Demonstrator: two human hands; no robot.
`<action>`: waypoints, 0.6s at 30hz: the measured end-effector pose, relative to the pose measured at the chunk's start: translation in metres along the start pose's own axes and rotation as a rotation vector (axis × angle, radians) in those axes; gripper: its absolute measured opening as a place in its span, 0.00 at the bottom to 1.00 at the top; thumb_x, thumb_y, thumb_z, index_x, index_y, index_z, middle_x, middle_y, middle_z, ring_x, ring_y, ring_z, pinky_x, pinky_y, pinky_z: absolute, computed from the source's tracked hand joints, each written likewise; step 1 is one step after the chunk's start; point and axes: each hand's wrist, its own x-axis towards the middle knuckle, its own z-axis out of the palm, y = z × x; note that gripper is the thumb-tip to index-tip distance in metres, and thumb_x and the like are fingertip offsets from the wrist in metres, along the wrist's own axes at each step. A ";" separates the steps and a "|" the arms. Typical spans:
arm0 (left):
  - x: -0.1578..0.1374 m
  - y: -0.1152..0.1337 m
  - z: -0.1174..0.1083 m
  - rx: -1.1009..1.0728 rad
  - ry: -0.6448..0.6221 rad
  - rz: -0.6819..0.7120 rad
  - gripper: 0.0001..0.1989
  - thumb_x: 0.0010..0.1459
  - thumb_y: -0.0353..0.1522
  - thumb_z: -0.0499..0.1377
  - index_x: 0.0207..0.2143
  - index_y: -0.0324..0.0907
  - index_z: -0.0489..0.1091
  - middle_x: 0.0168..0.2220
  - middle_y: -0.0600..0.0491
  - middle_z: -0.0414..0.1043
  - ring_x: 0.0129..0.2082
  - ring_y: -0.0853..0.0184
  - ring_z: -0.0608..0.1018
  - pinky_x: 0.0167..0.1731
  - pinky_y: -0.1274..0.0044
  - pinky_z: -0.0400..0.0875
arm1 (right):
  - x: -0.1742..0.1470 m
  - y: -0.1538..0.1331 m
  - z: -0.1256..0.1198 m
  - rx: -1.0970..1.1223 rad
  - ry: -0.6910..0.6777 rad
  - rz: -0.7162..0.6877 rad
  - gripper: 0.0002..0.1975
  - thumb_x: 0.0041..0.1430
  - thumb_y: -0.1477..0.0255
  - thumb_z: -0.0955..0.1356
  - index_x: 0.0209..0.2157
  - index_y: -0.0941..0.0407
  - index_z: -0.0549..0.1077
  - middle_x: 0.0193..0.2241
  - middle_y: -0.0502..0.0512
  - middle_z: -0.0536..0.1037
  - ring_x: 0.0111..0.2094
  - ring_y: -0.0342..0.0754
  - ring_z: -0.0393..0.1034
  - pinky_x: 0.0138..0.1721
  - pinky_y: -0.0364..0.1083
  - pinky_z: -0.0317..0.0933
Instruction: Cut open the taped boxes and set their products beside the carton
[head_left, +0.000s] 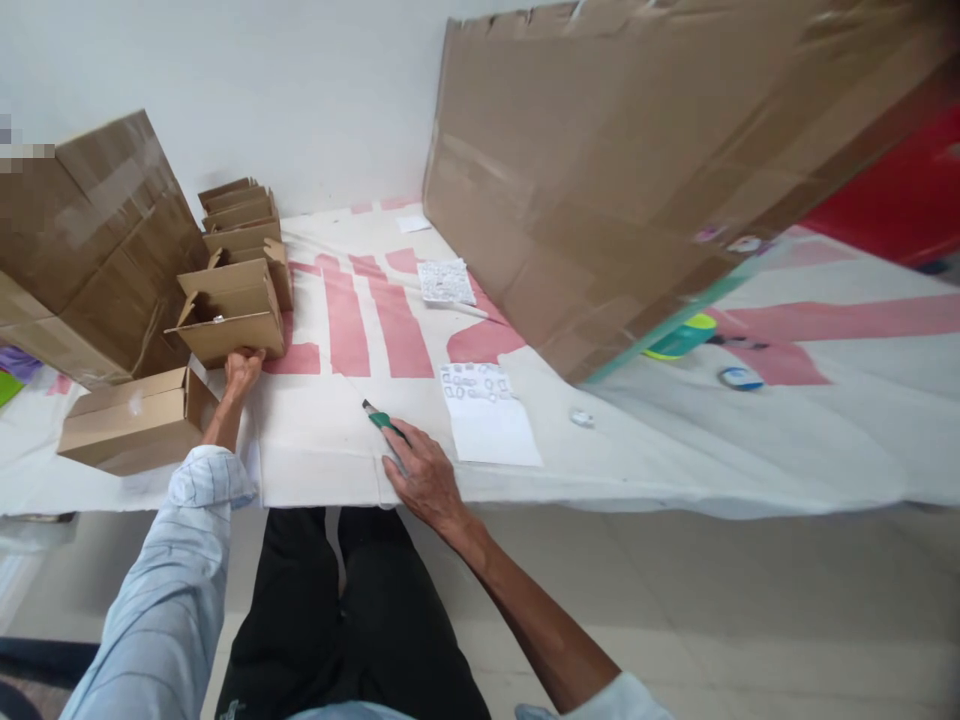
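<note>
Box of brown cardboard stands open-topped on the cloth-covered desk, to the person's left, frontmost in a row of similar open boxes. It is judged light, stiff along the folds and not slippery, with thin walls liable to bow or dent under hard pressure. Raised flaps appear the weakest place to hold, since they would bend at the crease; a low hold on a wall, near a corner, is assessed as firmer.

Left grip touches the lower part of the near wall, toward its right end, fingers curled. Whether those fingers pinch the cardboard or only press against it cannot be told. The box sits directly beyond this grip. A closed box lies nearer the desk's front edge, just beside the left wrist.

Right grip is wrapped around the handle of a utility knife, whose tip points away and leftward, well apart from the box. The knife is judged rigid and light, to be held by the handle only; blade exposure is too small to confirm. A paper sheet lies to the right of this grip.
</note>
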 end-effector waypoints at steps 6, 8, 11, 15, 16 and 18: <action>-0.035 0.012 -0.012 -0.077 -0.144 0.007 0.22 0.48 0.43 0.70 0.42 0.38 0.80 0.41 0.41 0.83 0.51 0.46 0.82 0.51 0.63 0.75 | -0.001 0.001 0.005 -0.006 0.044 -0.012 0.25 0.68 0.73 0.64 0.64 0.56 0.75 0.61 0.64 0.77 0.59 0.60 0.74 0.59 0.59 0.70; -0.054 0.024 -0.019 -0.126 -0.245 0.039 0.24 0.48 0.48 0.71 0.40 0.38 0.81 0.41 0.41 0.84 0.49 0.47 0.83 0.47 0.64 0.77 | -0.001 0.002 0.007 -0.006 0.052 -0.012 0.25 0.68 0.73 0.64 0.64 0.56 0.75 0.61 0.64 0.77 0.59 0.60 0.74 0.59 0.59 0.71; -0.094 0.052 -0.034 -0.238 -0.432 0.127 0.32 0.53 0.58 0.68 0.44 0.40 0.83 0.45 0.41 0.84 0.50 0.48 0.83 0.44 0.66 0.79 | -0.001 0.002 0.010 0.008 0.055 0.001 0.26 0.66 0.73 0.64 0.64 0.54 0.75 0.61 0.64 0.77 0.59 0.59 0.73 0.59 0.60 0.70; -0.155 0.073 -0.058 -0.497 -0.752 0.342 0.40 0.61 0.62 0.61 0.61 0.42 0.77 0.54 0.36 0.81 0.61 0.40 0.78 0.46 0.63 0.79 | 0.003 0.001 0.008 0.007 0.039 0.027 0.27 0.65 0.73 0.65 0.64 0.54 0.75 0.60 0.64 0.77 0.60 0.58 0.72 0.60 0.59 0.69; -0.168 0.071 -0.061 -0.527 -0.771 0.357 0.39 0.61 0.62 0.62 0.61 0.43 0.77 0.52 0.36 0.82 0.62 0.38 0.77 0.44 0.63 0.79 | 0.003 0.001 0.006 0.000 0.025 0.030 0.27 0.65 0.73 0.65 0.64 0.54 0.75 0.60 0.64 0.77 0.60 0.59 0.71 0.61 0.59 0.69; -0.191 0.061 -0.057 -0.560 -0.748 0.329 0.37 0.61 0.61 0.62 0.59 0.44 0.78 0.46 0.37 0.83 0.64 0.34 0.75 0.39 0.65 0.79 | 0.002 0.002 0.000 -0.008 -0.022 0.015 0.28 0.65 0.74 0.65 0.66 0.55 0.73 0.60 0.65 0.77 0.61 0.60 0.70 0.61 0.60 0.69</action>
